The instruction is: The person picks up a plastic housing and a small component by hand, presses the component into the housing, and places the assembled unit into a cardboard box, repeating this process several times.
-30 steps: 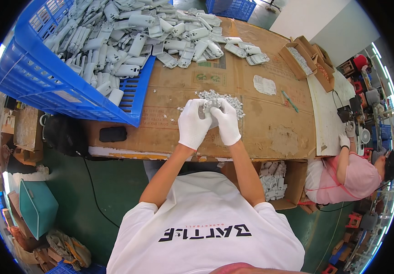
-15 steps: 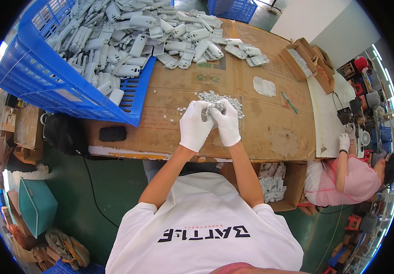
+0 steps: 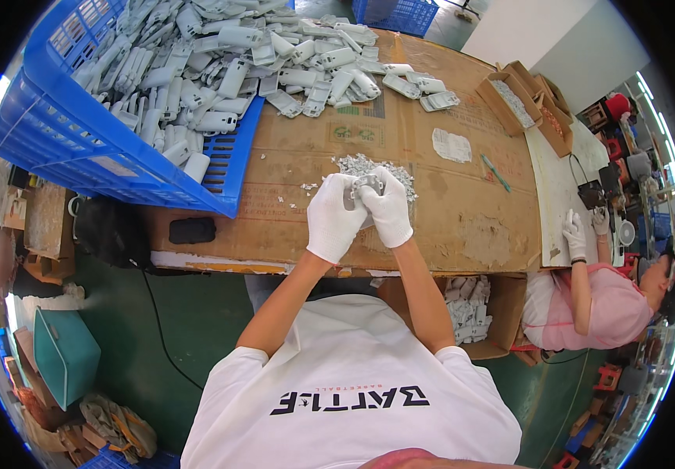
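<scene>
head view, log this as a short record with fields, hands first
left hand: white-gloved, grip on a grey part
right hand: white-gloved, grip on the same part
beyond hands: heap of small pale pieces
left of hands: blue crate, pale casings in it and spread past it
right of hands: teal pen-like tool
surface: brown cardboard

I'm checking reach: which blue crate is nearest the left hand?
The large crate on the table, heaped with white casings; the other blue crates stand off the table, farther from the left hand.
</scene>
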